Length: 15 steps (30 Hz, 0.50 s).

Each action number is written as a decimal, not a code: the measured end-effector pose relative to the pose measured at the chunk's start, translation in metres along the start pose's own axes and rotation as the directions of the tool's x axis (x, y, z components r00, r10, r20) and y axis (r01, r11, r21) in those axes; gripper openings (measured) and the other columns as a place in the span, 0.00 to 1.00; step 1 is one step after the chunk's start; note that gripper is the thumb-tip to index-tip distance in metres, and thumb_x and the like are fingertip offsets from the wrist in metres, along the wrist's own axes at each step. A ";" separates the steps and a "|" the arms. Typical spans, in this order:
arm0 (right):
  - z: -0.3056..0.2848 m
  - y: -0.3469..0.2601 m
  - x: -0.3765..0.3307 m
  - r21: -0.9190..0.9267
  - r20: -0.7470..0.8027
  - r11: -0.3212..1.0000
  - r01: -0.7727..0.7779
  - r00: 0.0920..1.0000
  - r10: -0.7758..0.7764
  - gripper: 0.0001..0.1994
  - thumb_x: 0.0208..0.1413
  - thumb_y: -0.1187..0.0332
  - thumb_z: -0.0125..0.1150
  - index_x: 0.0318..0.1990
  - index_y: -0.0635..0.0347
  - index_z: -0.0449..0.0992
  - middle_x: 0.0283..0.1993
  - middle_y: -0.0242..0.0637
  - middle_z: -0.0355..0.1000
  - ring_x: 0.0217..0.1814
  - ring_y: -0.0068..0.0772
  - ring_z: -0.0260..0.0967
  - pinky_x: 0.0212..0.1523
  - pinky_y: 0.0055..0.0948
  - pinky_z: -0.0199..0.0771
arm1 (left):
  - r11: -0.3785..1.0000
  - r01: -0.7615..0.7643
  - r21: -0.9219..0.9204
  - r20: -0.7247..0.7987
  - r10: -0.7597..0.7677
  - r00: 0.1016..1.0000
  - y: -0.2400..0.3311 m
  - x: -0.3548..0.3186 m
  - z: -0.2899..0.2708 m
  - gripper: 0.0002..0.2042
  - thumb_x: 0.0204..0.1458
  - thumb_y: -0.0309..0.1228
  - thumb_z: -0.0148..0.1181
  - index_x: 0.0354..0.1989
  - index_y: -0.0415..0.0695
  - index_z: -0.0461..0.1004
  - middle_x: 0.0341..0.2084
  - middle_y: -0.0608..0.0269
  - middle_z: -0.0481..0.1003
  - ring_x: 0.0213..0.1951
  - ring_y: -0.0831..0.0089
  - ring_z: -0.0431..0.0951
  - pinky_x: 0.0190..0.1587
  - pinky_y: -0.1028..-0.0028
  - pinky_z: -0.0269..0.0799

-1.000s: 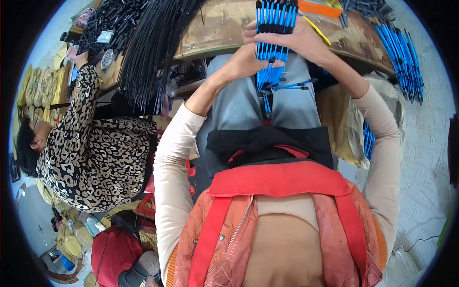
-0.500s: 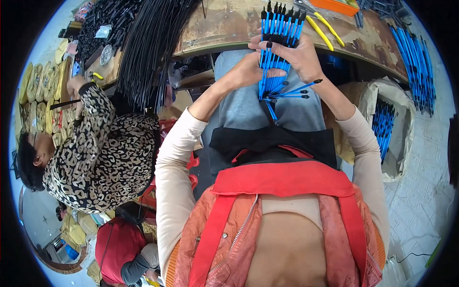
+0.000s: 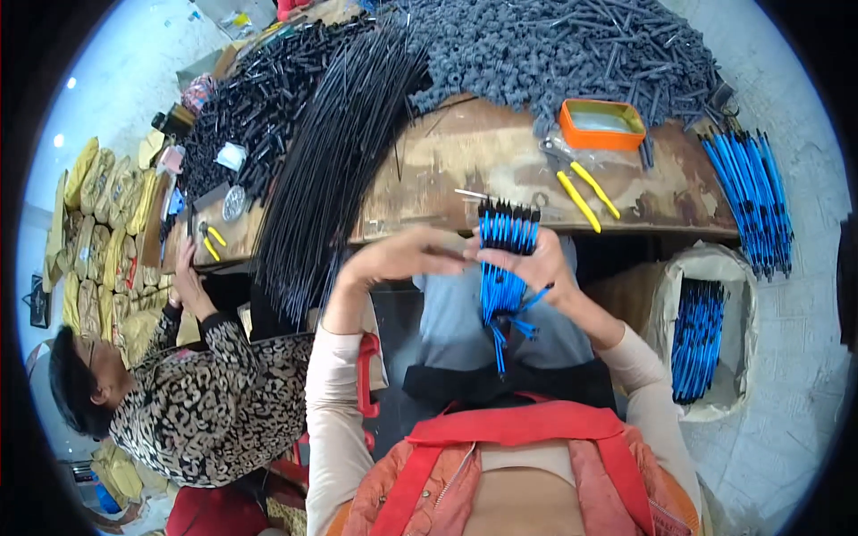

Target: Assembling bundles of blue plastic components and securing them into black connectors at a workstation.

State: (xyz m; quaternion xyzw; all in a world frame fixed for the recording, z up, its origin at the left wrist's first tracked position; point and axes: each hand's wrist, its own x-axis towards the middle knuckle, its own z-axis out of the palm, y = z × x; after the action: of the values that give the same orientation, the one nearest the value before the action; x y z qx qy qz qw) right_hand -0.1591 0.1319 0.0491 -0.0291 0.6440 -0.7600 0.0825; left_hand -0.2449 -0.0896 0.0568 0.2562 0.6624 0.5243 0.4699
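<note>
A bundle of thin blue sticks with black ends stands over my lap at the table's front edge. My right hand is closed around its upper part, thumb across the front. At the lower end several sticks splay out of line. My left hand is to the left of the bundle, fingers stretched toward it and slightly blurred. Its fingertips come close to the right hand's fingers; whether they touch cannot be made out. Yellow-handled pliers lie on the table beyond the right hand.
On the wooden table are a heap of grey plastic parts, long black rods and an orange box. More blue sticks lie at the right edge, others in a lined bin. A co-worker sits at left.
The view has tilted up, showing more of the table. My left hand has come off the bundle and moved left, its fingers straightened. My right hand keeps its hold; the splayed sticks now hang lower.
</note>
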 end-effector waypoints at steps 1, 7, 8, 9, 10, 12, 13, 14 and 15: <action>0.000 0.000 0.006 -0.011 -0.010 0.998 -0.059 0.998 0.059 0.17 0.55 0.76 0.69 0.53 0.67 0.77 0.45 0.39 0.81 0.49 0.30 0.78 0.54 0.29 0.77 | 0.995 0.091 -0.029 -0.089 -0.093 0.992 0.014 0.004 -0.023 0.17 0.57 0.22 0.62 0.55 0.35 0.75 0.44 0.61 0.80 0.47 0.74 0.79 0.53 0.70 0.75; -0.022 0.002 0.004 0.201 0.015 0.979 -0.031 0.999 0.029 0.15 0.59 0.76 0.64 0.53 0.70 0.76 0.48 0.44 0.79 0.53 0.36 0.78 0.57 0.33 0.77 | 0.791 -0.198 0.580 -0.528 0.549 0.648 0.059 0.163 -0.044 0.11 0.53 0.29 0.67 0.40 0.34 0.80 0.26 0.52 0.81 0.29 0.70 0.82 0.33 0.71 0.76; -0.026 0.003 0.002 0.203 0.016 0.979 -0.022 1.000 0.019 0.15 0.60 0.76 0.64 0.53 0.70 0.75 0.49 0.44 0.79 0.53 0.36 0.78 0.57 0.33 0.77 | 0.694 -0.271 0.667 -0.454 0.668 0.590 0.058 0.187 -0.035 0.12 0.51 0.29 0.68 0.40 0.34 0.80 0.26 0.51 0.81 0.31 0.68 0.83 0.34 0.71 0.77; -0.029 0.004 0.000 0.240 0.002 0.970 -0.032 0.999 0.033 0.15 0.60 0.76 0.63 0.53 0.70 0.75 0.49 0.45 0.79 0.53 0.37 0.78 0.57 0.34 0.77 | 0.583 -0.337 0.739 -0.371 0.770 0.518 0.056 0.207 -0.026 0.12 0.49 0.29 0.70 0.40 0.35 0.80 0.27 0.50 0.81 0.32 0.67 0.83 0.36 0.70 0.77; -0.030 0.004 -0.001 0.286 0.002 0.958 -0.034 0.999 0.035 0.15 0.60 0.75 0.63 0.54 0.71 0.75 0.49 0.45 0.79 0.54 0.37 0.78 0.58 0.34 0.77 | 0.587 -0.266 0.765 -0.406 0.760 0.508 0.053 0.222 -0.019 0.13 0.47 0.29 0.71 0.40 0.35 0.80 0.28 0.50 0.81 0.33 0.66 0.84 0.36 0.70 0.77; -0.031 0.006 -0.004 0.339 0.020 0.941 -0.023 1.000 0.017 0.17 0.61 0.74 0.63 0.56 0.71 0.73 0.50 0.47 0.78 0.54 0.39 0.77 0.57 0.34 0.77 | 0.578 -0.098 0.810 -0.474 0.745 0.470 0.047 0.239 -0.010 0.15 0.45 0.29 0.74 0.40 0.36 0.81 0.30 0.49 0.82 0.36 0.64 0.84 0.38 0.69 0.77; -0.031 0.007 -0.004 0.321 0.014 0.947 -0.029 1.000 0.026 0.17 0.61 0.74 0.63 0.56 0.71 0.73 0.50 0.47 0.78 0.54 0.39 0.77 0.57 0.34 0.77 | 0.683 -0.130 0.718 -0.521 0.652 0.550 0.045 0.243 -0.011 0.16 0.44 0.30 0.74 0.40 0.36 0.81 0.31 0.49 0.82 0.35 0.65 0.84 0.38 0.69 0.77; -0.031 0.008 -0.005 0.305 0.012 0.952 -0.038 0.999 0.036 0.17 0.61 0.74 0.63 0.56 0.71 0.73 0.50 0.47 0.78 0.54 0.39 0.77 0.57 0.34 0.77 | 0.765 -0.146 0.627 -0.542 0.563 0.623 0.044 0.246 -0.011 0.16 0.44 0.31 0.75 0.40 0.36 0.80 0.31 0.49 0.82 0.34 0.65 0.84 0.38 0.69 0.77; -0.030 0.010 -0.005 0.291 0.021 0.955 -0.053 0.999 0.049 0.17 0.61 0.74 0.63 0.56 0.71 0.73 0.50 0.47 0.78 0.54 0.39 0.77 0.57 0.33 0.77 | 0.847 -0.138 0.514 -0.561 0.453 0.692 0.044 0.245 -0.015 0.17 0.44 0.32 0.75 0.40 0.36 0.80 0.32 0.49 0.82 0.34 0.65 0.83 0.38 0.69 0.77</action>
State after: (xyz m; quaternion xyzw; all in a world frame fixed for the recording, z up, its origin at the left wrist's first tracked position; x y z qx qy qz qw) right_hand -0.1578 0.1603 0.0349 -0.0053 0.5249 -0.8441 0.1098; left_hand -0.3699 0.1211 0.0114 0.2561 0.8322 0.4902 0.0403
